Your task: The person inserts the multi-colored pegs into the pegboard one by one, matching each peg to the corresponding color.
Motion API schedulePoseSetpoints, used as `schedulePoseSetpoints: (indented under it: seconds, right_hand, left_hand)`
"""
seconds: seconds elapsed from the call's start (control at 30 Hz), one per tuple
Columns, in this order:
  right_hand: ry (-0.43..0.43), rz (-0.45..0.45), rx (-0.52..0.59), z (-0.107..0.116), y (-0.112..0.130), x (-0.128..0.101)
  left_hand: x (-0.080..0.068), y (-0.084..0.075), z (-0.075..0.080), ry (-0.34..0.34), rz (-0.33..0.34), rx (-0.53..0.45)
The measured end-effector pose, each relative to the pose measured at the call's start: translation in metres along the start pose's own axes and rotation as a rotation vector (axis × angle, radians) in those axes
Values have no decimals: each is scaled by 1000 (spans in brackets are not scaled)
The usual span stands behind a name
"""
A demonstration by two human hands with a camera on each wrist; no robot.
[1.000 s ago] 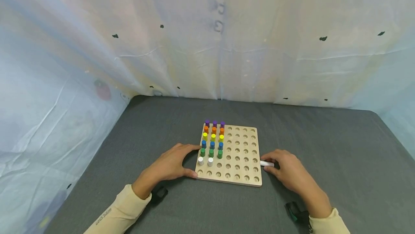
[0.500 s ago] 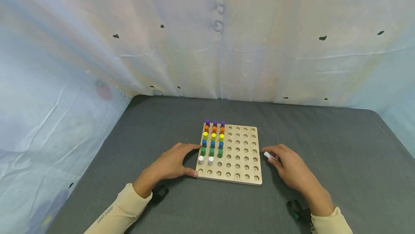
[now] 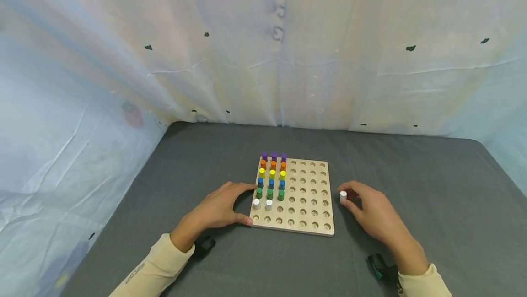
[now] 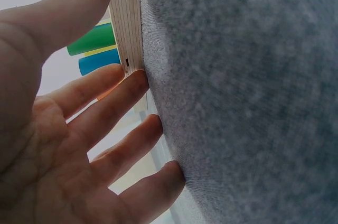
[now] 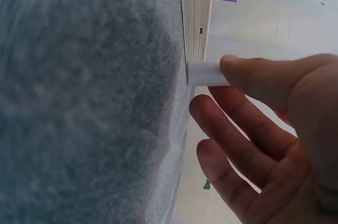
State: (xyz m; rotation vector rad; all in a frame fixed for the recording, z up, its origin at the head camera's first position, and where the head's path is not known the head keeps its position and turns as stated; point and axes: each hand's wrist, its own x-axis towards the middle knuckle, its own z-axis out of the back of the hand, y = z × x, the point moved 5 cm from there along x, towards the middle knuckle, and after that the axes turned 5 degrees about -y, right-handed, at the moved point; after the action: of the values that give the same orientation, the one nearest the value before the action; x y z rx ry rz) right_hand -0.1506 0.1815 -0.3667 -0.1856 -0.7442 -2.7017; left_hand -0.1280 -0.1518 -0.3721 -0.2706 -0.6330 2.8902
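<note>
A square wooden pegboard lies on the grey table. Its three left columns hold upright pegs in colour rows: purple, orange, yellow, blue, green, then two white pegs in the row nearer me. My left hand rests at the board's left edge, thumb at the near corner and fingertips along the side. To the right of the board, my right hand pinches a loose white peg between thumb and fingers. That peg stands upright, its lower end close to the cloth in the right wrist view.
The board's right-hand holes have no pegs in them. A pale curtain hangs behind the table and along its sides. Black straps sit at both wrists.
The white peg in my right hand has turned from lying flat to upright. That hand has moved slightly away from the board's right edge. My left hand stays in place.
</note>
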Motion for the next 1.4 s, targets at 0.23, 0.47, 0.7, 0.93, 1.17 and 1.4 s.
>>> schedulePoseSetpoints:
  seconds: [0.23,0.47,0.7,0.93,1.17,1.4]
  right_hand:
    - [16,-34,0,-3,-4,-2]
    - [2,-42,-6,-1,-5,-1]
    - [-18,-35,-2,9,-3,-1]
    - [-23,9,26,9,16,2]
    - [11,74,49,-5,47,9]
    - [82,100,81,-22,80,18]
  left_hand:
    - [-1,1,0,8,13,3]
    - [0,2,1,-1,8,26]
    - [1,1,-2,-7,-5,11]
    - [0,5,-4,-16,-7,16]
    - [0,4,-3,-1,8,14]
    - [0,3,-2,2,5,18]
